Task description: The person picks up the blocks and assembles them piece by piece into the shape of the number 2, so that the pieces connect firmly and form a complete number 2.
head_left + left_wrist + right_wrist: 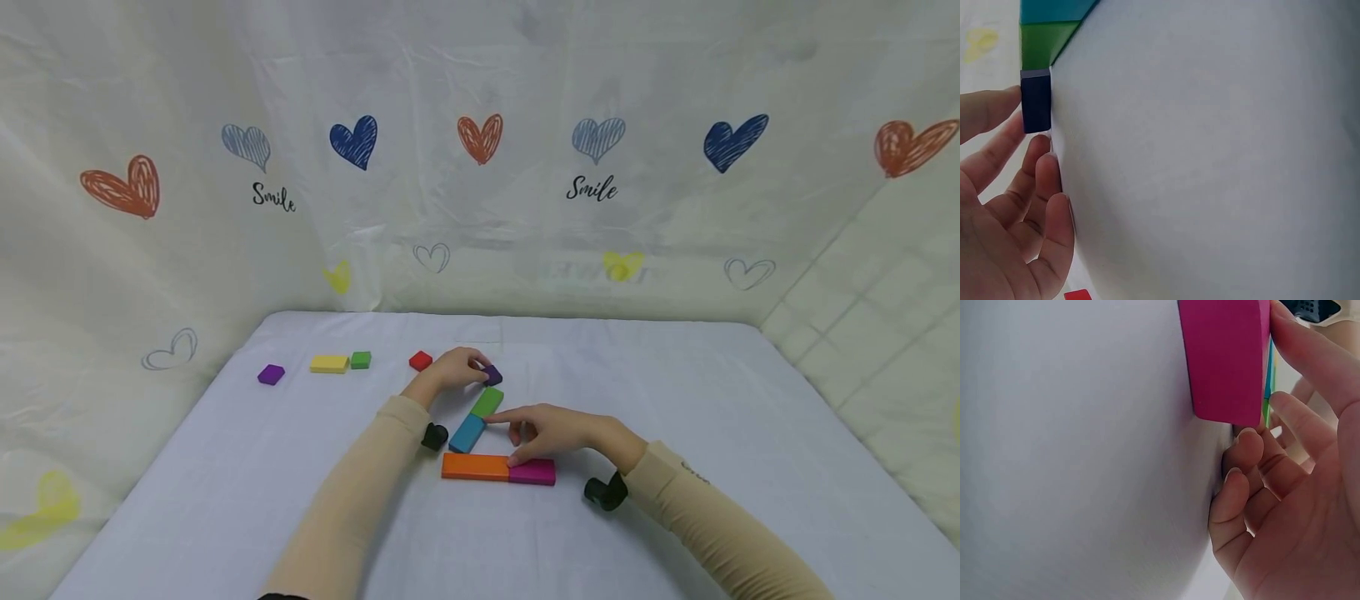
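A white cloth covers the worktop (637,367). Towards its far left lie a purple rhombus block (272,375), a yellow block (328,364), a small green block (361,360) just beside the yellow one and, farther right, a red block (420,360). A pale, creased curtain (525,50) rises beyond the far edge and along both sides. Across it runs a row of scribbled hearts: red-orange (480,139), light blue (598,138) and dark blue (354,143). "Smile" lettering (592,189) sits under each light blue one. Lower down come thin outlined hearts (750,273) and yellow hearts (339,277), with faint, blurred lettering (647,273) beside one. Faint lines cross the curtain at right.
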`<control>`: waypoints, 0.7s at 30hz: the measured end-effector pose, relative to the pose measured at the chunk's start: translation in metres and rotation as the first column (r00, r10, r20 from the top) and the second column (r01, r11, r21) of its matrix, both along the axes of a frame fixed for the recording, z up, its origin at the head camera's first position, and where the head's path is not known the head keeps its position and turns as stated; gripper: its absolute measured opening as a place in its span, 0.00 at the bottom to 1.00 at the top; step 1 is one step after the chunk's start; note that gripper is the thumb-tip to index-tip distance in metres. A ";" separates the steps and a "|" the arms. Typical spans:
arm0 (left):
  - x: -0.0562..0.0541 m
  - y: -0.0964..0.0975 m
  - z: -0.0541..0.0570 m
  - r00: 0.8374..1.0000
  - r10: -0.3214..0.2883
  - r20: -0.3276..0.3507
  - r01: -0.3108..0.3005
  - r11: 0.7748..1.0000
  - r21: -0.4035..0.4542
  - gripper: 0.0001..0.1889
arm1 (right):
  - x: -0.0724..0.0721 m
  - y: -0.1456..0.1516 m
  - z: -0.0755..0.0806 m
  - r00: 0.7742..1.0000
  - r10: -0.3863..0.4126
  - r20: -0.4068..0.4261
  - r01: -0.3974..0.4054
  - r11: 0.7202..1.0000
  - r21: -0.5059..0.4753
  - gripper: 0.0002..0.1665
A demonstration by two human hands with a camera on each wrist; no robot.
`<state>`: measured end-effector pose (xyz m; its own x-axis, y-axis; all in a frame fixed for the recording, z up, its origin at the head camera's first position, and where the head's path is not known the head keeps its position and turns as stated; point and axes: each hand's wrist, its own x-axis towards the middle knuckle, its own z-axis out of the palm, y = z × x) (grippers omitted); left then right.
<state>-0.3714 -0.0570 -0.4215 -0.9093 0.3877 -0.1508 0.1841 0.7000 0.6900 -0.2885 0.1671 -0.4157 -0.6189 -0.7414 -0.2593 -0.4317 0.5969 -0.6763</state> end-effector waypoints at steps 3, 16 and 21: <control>0.000 0.000 0.000 1.000 -0.002 -0.004 0.002 1.000 -0.002 0.15 | 0.000 0.000 0.001 1.000 0.002 -0.001 -0.002 1.000 -0.003 0.39; 0.003 0.000 0.002 1.000 -0.006 0.008 0.006 1.000 0.005 0.14 | 0.002 0.000 0.003 1.000 -0.006 0.007 0.006 1.000 0.001 0.39; 0.003 0.000 0.003 1.000 -0.008 0.011 0.008 1.000 0.003 0.14 | 0.001 0.000 0.002 1.000 -0.008 0.005 0.008 1.000 0.001 0.39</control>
<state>-0.3680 -0.0571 -0.4187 -0.9044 0.3956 -0.1599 0.1819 0.6965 0.6941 -0.2875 0.1671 -0.4137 -0.6236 -0.7362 -0.2629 -0.4237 0.6010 -0.6777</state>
